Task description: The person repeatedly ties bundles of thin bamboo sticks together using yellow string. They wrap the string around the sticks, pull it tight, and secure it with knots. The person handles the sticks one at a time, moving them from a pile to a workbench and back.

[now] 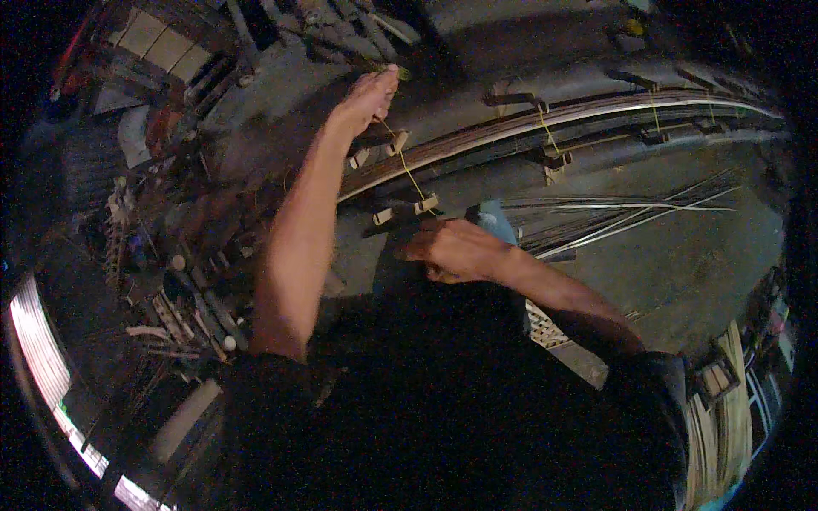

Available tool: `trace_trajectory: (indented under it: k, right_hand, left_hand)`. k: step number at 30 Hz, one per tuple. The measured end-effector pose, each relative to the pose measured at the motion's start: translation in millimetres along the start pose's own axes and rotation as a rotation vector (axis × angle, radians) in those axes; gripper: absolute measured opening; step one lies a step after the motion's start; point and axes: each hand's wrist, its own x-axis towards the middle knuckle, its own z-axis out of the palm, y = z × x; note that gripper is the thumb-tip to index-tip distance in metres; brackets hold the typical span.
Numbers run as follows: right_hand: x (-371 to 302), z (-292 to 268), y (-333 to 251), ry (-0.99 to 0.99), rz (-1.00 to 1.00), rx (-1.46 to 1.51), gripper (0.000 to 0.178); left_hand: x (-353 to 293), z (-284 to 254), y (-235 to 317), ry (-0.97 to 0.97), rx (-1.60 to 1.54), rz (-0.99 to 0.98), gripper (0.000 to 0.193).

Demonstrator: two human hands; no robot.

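Note:
A thin yellow cord (411, 176) is stretched across a long bundle of thin rods (477, 134). My left hand (368, 104), beyond the bundle, is closed on the cord's far part. A small yellow-green thing (403, 74) shows at its fingertips, too dim to make out. On the near side my right hand (464, 249) is closed with its fingers curled, and the cord runs down to it. Its fingertips are partly in shadow. Small wooden blocks, such as one at the near side (424, 204) and one at the far side (398, 142), flank the bundle.
More yellow ties (547, 128) cross the bundle to the right, beside bracket-like supports. Loose rods (630, 209) lie crossed on the floor at right. Pale strips (733, 392) stand at lower right. Cluttered bars and pieces (192, 298) lie at left in dim light.

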Motion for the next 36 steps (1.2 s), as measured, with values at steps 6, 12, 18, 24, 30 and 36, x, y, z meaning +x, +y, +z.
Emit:
trace_trajectory:
  k: [6, 12, 18, 24, 30, 36]
  right_hand:
    - [2, -117, 33, 0.413, 0.322, -0.606, 0.029]
    - [-28, -116, -52, 0.743, 0.749, -0.449, 0.015]
    - [-7, -48, 61, 0.888, 0.980, 0.108, 0.035]
    - [18, 92, -125, 0.690, 0.775, 0.969, 0.027]
    - [117, 92, -118, 0.383, 0.548, 0.586, 0.026]
    - [217, -143, -233, 0.087, 0.111, -0.414, 0.017]
  left_hand:
    - [18, -10, 33, -0.077, 0.751, -0.115, 0.038]
    - [-135, -22, 31, -0.224, 0.363, 0.327, 0.035]
    - [-184, 18, 7, 0.392, 0.679, 0.606, 0.029]
    - [-245, -95, -56, 0.213, 0.143, 0.578, 0.026]
    - [-247, -93, -77, 0.263, 0.761, 0.453, 0.021]
    - [-159, -46, -222, 0.558, 0.795, 0.727, 0.023]
